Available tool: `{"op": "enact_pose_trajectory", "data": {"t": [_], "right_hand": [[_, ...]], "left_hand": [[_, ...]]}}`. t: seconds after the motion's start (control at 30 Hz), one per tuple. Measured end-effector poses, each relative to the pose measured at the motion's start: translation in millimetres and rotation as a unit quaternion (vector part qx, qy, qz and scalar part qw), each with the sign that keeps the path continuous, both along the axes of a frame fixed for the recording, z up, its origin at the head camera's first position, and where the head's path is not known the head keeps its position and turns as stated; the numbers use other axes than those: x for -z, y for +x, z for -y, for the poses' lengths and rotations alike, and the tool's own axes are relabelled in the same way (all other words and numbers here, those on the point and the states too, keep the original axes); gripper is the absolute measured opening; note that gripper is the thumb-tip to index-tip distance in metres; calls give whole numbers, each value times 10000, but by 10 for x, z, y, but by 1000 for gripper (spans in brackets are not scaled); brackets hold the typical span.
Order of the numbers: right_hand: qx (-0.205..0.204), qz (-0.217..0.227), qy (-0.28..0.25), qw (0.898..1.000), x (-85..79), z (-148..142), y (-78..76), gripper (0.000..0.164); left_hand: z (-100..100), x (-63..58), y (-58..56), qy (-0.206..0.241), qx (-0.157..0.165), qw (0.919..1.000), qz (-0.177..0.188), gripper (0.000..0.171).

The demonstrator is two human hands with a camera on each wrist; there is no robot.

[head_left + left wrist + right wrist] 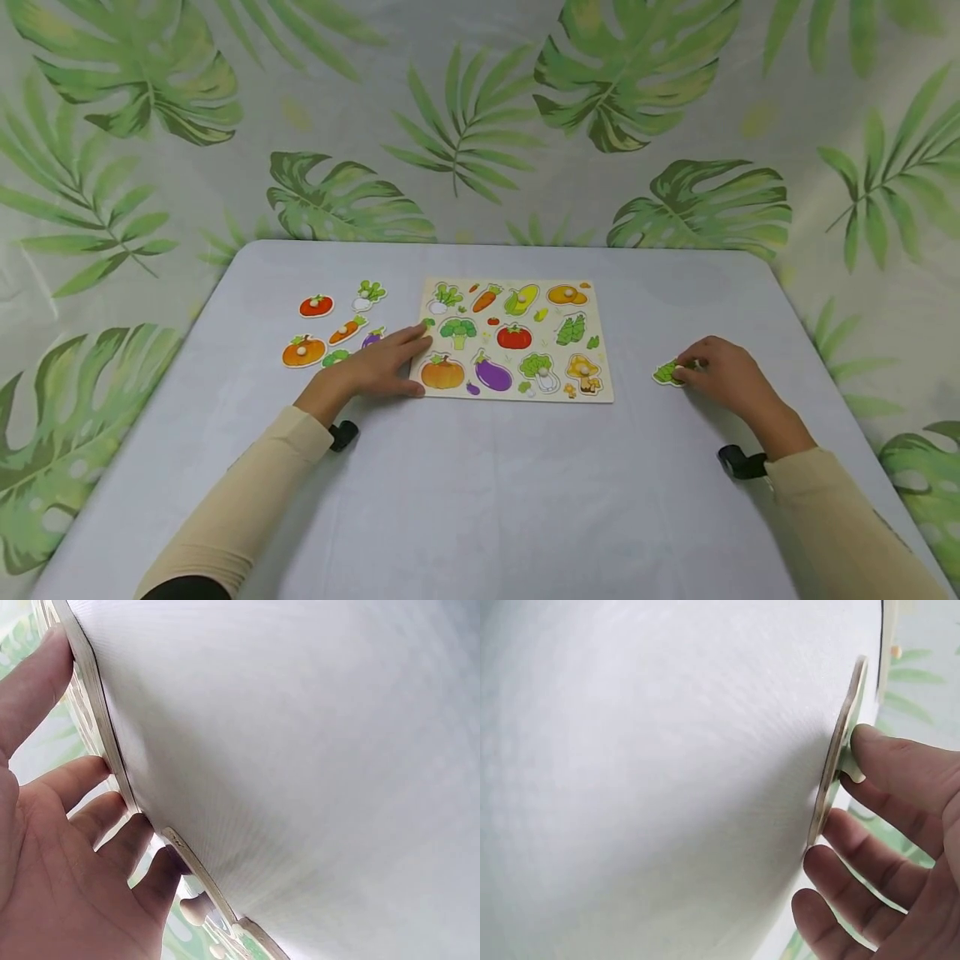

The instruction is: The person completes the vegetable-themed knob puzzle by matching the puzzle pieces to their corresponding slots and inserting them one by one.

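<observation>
A wooden vegetable puzzle board (pixel 550 354) lies flat on the table. My left hand (pixel 386 360) touches its left edge, fingers extended and thumb at the near left corner. To the right of the board, my right hand (pixel 726 377) pinches the knob of a green pea-pod puzzle piece (pixel 664 372) between thumb and finger. The right wrist view shows this pea-pod piece (pixel 838 750) edge-on, close over the white cloth. Knobbed corn (pixel 522 300), potato (pixel 567 295), bok choy (pixel 538 372) and mushroom (pixel 583 373) pieces sit in the board.
Left of the board lie loose pieces: a tomato (pixel 316 306), radish (pixel 369 296), carrot (pixel 348 330), pumpkin (pixel 303 352), eggplant (pixel 372 337) and a partly hidden green piece (pixel 335 357). A white cloth (pixel 480 500) covers the table, with a leaf-print curtain (pixel 480 217) behind it.
</observation>
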State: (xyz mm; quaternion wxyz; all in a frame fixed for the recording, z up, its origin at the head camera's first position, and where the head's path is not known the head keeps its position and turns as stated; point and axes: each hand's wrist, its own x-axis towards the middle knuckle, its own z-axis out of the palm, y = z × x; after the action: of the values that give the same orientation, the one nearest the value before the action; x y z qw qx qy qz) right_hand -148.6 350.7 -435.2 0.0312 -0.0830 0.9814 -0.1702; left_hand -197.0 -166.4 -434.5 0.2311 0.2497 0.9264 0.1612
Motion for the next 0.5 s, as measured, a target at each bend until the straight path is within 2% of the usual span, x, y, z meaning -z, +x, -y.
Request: {"op": "enact_pose_trajectory", "data": {"t": [0.27,0.5], "right_hand": [[-319,-303,244,9987,-54,6,22,17],[-517,-641,488,9954,-133,84,-39,16]], "left_hand": [[-8,-6,-18,22,75,10000,-34,86],[11,-7,-10,68,55,10000,-26,86]]}}
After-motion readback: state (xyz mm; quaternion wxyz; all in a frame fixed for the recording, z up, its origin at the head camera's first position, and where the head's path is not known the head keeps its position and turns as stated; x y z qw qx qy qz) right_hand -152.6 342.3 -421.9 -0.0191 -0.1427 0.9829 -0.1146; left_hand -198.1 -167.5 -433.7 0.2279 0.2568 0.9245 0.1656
